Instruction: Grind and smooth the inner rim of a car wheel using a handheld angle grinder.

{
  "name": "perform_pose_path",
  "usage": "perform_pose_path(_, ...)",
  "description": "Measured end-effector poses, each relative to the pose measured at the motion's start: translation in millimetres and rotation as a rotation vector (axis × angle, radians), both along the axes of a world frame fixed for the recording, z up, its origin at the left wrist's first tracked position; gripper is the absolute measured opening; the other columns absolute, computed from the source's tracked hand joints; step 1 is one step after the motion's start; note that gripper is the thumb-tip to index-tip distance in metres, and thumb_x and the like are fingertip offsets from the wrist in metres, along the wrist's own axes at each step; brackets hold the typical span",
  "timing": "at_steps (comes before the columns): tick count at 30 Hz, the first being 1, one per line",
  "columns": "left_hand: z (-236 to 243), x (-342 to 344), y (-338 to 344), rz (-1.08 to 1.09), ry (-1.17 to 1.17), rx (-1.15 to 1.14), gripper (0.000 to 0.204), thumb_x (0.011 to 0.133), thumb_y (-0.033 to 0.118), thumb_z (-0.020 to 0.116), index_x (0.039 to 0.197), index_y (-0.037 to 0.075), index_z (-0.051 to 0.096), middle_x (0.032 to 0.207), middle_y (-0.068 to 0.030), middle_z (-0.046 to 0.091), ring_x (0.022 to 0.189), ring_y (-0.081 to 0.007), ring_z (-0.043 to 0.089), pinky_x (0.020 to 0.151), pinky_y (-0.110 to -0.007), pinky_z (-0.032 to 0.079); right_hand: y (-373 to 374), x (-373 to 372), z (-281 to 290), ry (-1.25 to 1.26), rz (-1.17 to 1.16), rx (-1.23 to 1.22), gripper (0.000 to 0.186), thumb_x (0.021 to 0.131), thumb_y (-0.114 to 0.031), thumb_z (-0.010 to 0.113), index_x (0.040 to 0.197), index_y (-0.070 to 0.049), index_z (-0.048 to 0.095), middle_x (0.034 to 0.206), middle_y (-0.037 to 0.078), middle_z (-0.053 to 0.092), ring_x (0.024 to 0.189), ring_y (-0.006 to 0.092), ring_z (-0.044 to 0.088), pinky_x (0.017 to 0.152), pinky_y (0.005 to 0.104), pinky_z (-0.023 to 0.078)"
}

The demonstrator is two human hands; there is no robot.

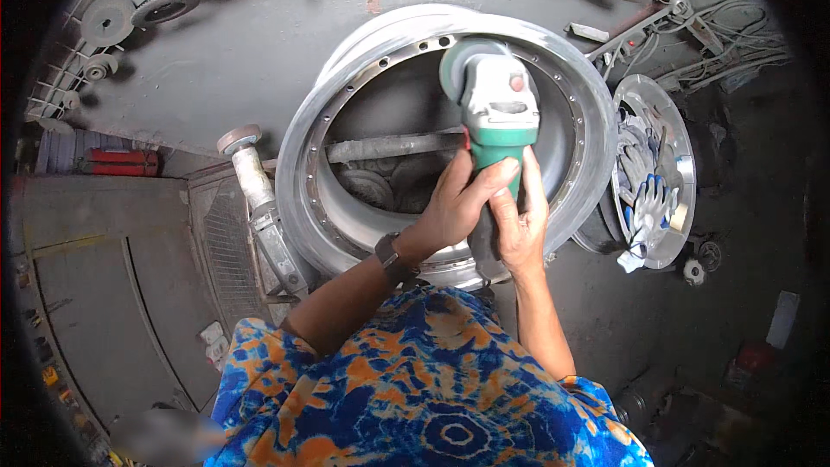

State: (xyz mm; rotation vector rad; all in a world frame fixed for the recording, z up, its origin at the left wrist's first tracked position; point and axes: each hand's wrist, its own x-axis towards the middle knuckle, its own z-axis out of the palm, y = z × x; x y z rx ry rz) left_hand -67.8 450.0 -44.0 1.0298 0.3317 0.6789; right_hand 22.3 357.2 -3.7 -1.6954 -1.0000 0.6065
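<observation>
Both of my hands are wrapped round a green and silver angle grinder (506, 134). My left hand (456, 203), with a dark watch at its wrist, grips the green body from the left, its thumb across the top. From the right my right hand (526, 229) closes on the same body lower down. The grinder's round disc (458, 69) is by the far inner edge of a large metal wheel rim (298, 169); whether they touch I cannot tell. Bolt holes run round the rim's flange, and the rim leans tilted towards me.
Right of the rim, a round metal dish (679, 238) holds several work gloves (648, 203). A post with a round pad (239, 138) stands at the left. Abrasive discs (108, 20) hang on racks along the far wall. Cables (735, 22) lie bunched at the far right.
</observation>
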Motion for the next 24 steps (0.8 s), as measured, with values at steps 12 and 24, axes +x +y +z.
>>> perform_pose_path(12,-24,-26,-16,0.168,-0.105,-0.211,0.044,0.106,0.019,0.058,0.145,0.001,0.049,0.131,-0.0085,0.061,0.117,-0.0149,0.057,0.102,-0.032,0.046,11,-7,-3,-0.095,0.173,-0.061,0.075,0.095,-0.020,0.073,0.156,0.005,0.039,0.154,0.025,0.050,0.144,0.0327,0.048,0.119,0.0413,0.037)
perform_pose_path(24,-3,16,6,-0.092,-0.080,-0.026,0.051,0.106,0.025,0.057,0.148,-0.001,0.044,0.136,-0.0100,0.056,0.123,-0.0165,0.053,0.106,-0.034,0.043,-8,8,-9,-0.059,-0.101,0.023,0.070,0.101,-0.023,0.066,0.155,0.010,0.036,0.151,0.024,0.050,0.141,0.0304,0.048,0.118,0.0394,0.035)
